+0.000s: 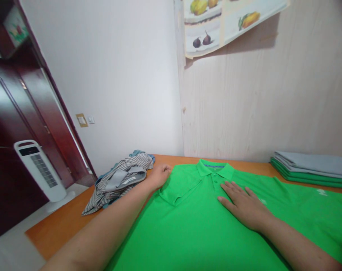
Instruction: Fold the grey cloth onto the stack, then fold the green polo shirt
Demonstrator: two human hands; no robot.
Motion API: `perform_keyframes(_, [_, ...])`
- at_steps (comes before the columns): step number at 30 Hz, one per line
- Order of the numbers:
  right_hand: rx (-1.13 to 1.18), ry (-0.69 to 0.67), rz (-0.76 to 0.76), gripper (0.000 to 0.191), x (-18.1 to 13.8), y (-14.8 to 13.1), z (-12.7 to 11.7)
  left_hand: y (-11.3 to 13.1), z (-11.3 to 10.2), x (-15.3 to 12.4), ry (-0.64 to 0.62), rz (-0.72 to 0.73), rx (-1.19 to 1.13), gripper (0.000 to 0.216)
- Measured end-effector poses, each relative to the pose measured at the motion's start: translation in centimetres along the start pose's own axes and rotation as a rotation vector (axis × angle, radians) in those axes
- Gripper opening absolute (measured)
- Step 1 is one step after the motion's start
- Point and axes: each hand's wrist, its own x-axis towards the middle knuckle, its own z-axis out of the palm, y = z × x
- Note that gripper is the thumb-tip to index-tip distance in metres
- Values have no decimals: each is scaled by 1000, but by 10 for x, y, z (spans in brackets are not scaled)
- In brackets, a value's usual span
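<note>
A bright green polo shirt [187, 229] lies spread on the orange-brown table, its collar [216, 170] toward the wall. On the left, its short sleeve [182, 186] is folded inward over the chest, while the right side stretches out flat. My left hand [160, 176] is closed at the folded left edge of the shirt, near the shoulder; its fingertips are partly hidden. My right hand [242, 205] lies flat on the chest below the collar, fingers spread, pressing on the fabric.
A crumpled heap of striped and grey clothes [124, 177] sits left of the shirt on the table [60, 226]. Folded grey and green garments [312, 169] are stacked at the back right. A white tower fan [42, 173] stands on the floor by the dark red door [12, 150].
</note>
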Motion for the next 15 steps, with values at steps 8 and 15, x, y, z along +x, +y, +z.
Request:
perform_keyframes(8, [-9, 4, 0, 83, 1, 2, 2, -10, -25, -55, -159, 26, 110, 17])
perform_keyframes(15, [-7, 0, 2, 84, 1, 0, 0, -1, -31, -68, -117, 37, 221, 14])
